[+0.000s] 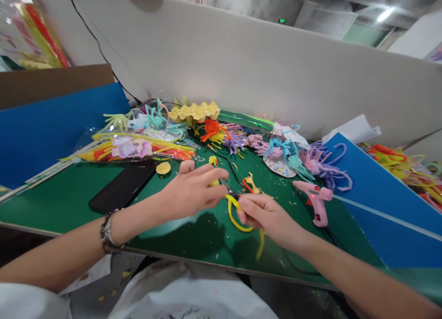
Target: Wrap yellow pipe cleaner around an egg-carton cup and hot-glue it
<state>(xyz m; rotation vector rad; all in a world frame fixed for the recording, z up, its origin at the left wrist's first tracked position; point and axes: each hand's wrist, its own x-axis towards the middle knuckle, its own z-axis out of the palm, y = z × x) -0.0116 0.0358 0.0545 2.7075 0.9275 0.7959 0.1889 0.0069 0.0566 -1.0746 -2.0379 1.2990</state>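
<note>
My right hand [262, 213] is closed around small scissors [230, 192], whose blades point left toward my other hand. A yellow pipe cleaner [238, 223] loops down from the same hand, with a loose end hanging below it. My left hand [198, 188] is just left of the blades, palm down, with its fingers bent and pinched together. A bit of yellow fuzzy material [214, 182] shows between those fingers; the rest of it is hidden. Just beyond the left fingers is a small yellow, orange and green piece [213, 160].
A pink glue gun [316, 201] stands at right beside a blue panel [386, 204]. A black phone [124, 188] and a round yellow piece [163, 168] lie left. Bagged pipe cleaners [138, 147], an egg carton [195, 111] and pastel pipe-cleaner bundles [276, 148] line the back.
</note>
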